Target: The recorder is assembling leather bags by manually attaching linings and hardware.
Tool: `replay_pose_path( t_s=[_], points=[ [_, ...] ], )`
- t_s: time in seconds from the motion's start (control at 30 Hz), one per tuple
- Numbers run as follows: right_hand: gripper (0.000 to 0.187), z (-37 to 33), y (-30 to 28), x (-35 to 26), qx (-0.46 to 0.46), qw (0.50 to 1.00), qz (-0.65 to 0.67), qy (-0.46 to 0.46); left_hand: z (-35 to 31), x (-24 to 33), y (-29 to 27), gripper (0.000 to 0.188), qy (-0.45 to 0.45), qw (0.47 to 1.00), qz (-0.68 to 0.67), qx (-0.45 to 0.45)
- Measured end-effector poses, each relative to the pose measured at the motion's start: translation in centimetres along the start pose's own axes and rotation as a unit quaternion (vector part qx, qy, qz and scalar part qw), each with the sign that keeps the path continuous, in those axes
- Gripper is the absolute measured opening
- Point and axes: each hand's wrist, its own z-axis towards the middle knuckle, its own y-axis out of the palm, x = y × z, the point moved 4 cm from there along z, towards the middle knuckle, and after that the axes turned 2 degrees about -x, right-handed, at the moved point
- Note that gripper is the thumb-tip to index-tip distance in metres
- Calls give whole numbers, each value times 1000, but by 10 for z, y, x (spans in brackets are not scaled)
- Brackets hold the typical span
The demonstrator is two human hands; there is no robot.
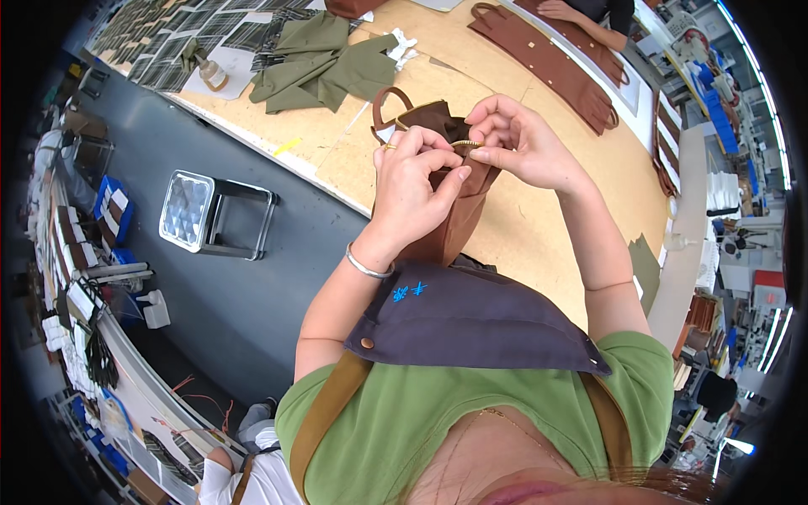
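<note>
A brown bag (446,223) stands at the edge of the pale work table, its mouth up and a looped handle (380,105) at its far left. Along the mouth runs a zipper (467,145) with brass-coloured teeth. My left hand (417,181) is closed on the near left side of the mouth, thumb and fingertips pinching the edge by the zipper. From the right, my right hand (526,147) pinches the same zipper between thumb and fingers. The fingers partly hide the spot where the two hands meet.
Olive green fabric (316,71) lies heaped on the table (539,231), with a bottle (212,76) to its left. Brown bag pieces (539,63) lie at the far right near another person's hand (557,10). A stool (215,215) stands on the floor to the left.
</note>
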Motion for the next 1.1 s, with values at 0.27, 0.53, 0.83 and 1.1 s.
replay_pose_path(
  t_s=[0.27,0.53,0.83,1.1],
  points=[
    [20,1,2,5,5,996,-70,-59,6,-14,-19,17,-8,997,-71,34],
    [10,2,5,4,20,994,-81,-65,25,-34,-10,14,-68,969,-155,-181],
    [7,4,1,5,-10,995,-62,-74,26,-30,-7,13,-11,984,-133,-118],
    [8,5,6,1,1,998,-39,-44,30,-24,-13,14,18,985,-114,-125]
  ],
)
